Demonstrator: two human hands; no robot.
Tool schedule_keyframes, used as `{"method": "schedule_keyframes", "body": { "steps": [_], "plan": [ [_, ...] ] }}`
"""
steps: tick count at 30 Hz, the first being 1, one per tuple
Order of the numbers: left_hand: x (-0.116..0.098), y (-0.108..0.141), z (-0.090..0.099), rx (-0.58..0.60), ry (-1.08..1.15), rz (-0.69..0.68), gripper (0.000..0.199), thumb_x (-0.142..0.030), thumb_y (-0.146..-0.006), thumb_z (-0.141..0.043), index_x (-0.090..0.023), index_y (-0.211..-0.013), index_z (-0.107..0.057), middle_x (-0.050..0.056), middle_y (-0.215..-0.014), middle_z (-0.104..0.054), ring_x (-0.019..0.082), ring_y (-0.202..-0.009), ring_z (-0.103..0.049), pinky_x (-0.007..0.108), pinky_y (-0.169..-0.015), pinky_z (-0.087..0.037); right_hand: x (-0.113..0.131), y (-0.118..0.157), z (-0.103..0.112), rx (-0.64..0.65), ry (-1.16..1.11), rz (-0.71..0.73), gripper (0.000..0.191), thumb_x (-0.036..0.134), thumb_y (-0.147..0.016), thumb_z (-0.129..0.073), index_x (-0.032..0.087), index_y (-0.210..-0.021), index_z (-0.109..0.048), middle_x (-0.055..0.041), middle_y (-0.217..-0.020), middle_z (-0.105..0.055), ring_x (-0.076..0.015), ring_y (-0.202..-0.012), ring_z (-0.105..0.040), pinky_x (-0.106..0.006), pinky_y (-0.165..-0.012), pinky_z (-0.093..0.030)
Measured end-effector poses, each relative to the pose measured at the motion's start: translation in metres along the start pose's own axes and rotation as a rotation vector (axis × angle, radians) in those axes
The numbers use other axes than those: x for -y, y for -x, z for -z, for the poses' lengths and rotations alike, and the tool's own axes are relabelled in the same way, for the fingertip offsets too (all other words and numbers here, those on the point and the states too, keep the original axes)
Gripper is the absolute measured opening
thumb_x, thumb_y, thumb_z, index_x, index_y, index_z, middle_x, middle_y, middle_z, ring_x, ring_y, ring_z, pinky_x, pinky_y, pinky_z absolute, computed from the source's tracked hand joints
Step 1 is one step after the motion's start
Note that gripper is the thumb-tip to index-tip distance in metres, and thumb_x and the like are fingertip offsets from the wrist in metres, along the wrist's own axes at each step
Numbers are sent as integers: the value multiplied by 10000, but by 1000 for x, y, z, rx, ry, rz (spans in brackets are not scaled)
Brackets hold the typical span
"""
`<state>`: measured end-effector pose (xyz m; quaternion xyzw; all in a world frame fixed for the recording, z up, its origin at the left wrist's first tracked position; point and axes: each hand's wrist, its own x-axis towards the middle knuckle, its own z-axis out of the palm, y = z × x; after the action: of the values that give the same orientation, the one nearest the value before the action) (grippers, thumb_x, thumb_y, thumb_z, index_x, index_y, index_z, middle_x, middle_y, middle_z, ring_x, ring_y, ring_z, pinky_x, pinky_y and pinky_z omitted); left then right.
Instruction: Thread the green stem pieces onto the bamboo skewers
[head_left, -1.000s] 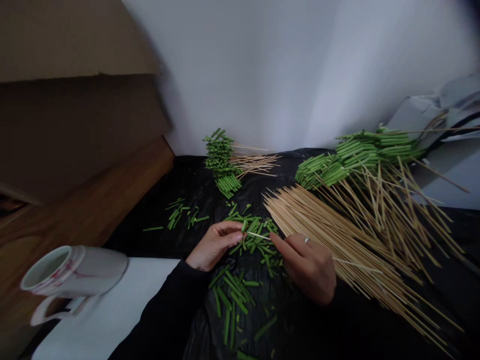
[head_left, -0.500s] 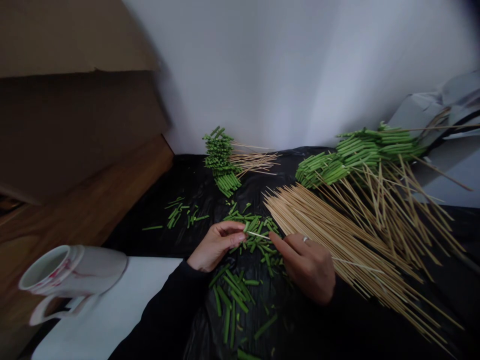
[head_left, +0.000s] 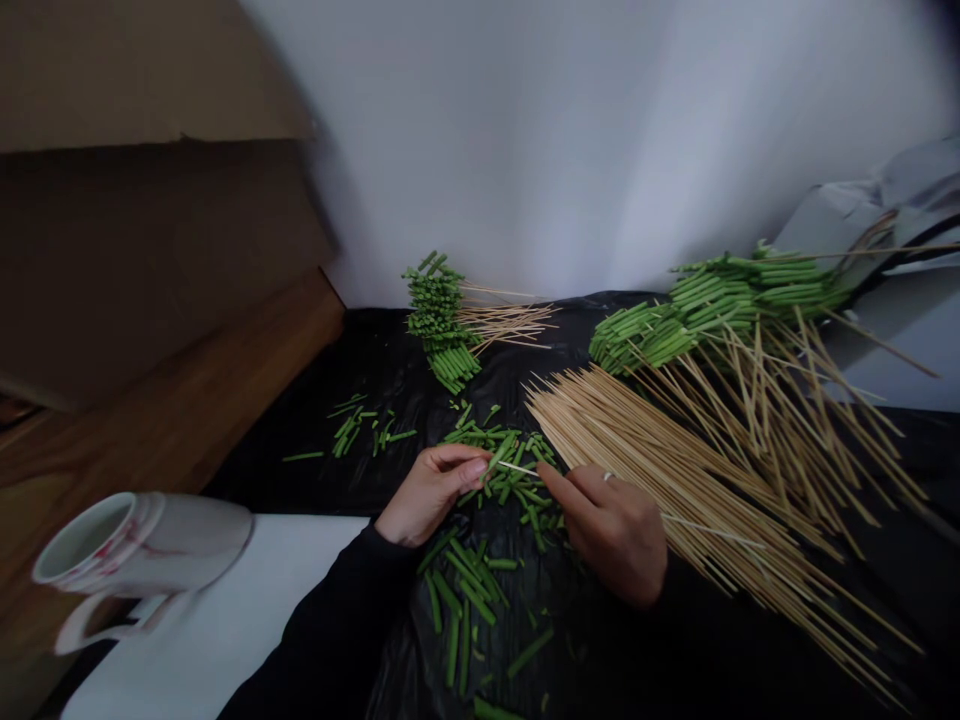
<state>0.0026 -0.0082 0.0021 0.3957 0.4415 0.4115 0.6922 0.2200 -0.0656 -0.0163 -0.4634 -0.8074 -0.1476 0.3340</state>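
Both hands are closed in small pinches and face each other: the left hand (head_left: 433,490) grips a short green piece (head_left: 496,455) between thumb and fingers, and the right hand (head_left: 616,530), with a ring on one finger, holds a thin pale stick (head_left: 520,468) whose tip points at that piece. Tip and piece meet just beyond the left fingertips, though I cannot tell how deep the stick has gone in, so this one looks only partly done. Under and just beyond the fingers lies a loose heap of cut green pieces (head_left: 508,444), with longer green lengths (head_left: 471,578) nearer the body, between the forearms, and a small scatter (head_left: 349,432) beyond the left hand, off to its left. Finished work seems to sit farther out: a stack of loaded sticks (head_left: 436,308) straight ahead of the left hand, and a larger loaded pile (head_left: 716,300) beyond the right hand, to its right. Much appears left, since a broad bundle of bare sticks (head_left: 667,465) lies right beside the right hand and plenty of green remains unthreaded on the black sheet (head_left: 300,485). Left of the left forearm, well apart, is a mug (head_left: 191,540).
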Motion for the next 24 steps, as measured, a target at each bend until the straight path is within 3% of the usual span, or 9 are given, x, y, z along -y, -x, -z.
{"method": "schedule_keyframes", "body": {
  "steps": [6, 24],
  "plan": [
    [1, -1, 3, -24, 87, 17, 265, -253, -613, -845, -152, -844, -763, 30, -774, -701, 73, -682, -601, 148, -624, -467, 0, 0, 1, -26, 1, -4, 335, 68, -888, -462, 172, -1158, -633, -4, -694, -553, -127, -639, -450, -302, -568, -286],
    [2, 0, -1, 0, 69, 13, 256, -269, -628, -833, -144, -841, -766, 40, -756, -686, 83, -678, -581, 172, -629, -462, 1, 0, 1, 0, 12, -11, 349, 69, -883, -439, 170, -1156, -632, -9, -697, -559, -129, -634, -448, -298, -569, -280]
  ]
}}
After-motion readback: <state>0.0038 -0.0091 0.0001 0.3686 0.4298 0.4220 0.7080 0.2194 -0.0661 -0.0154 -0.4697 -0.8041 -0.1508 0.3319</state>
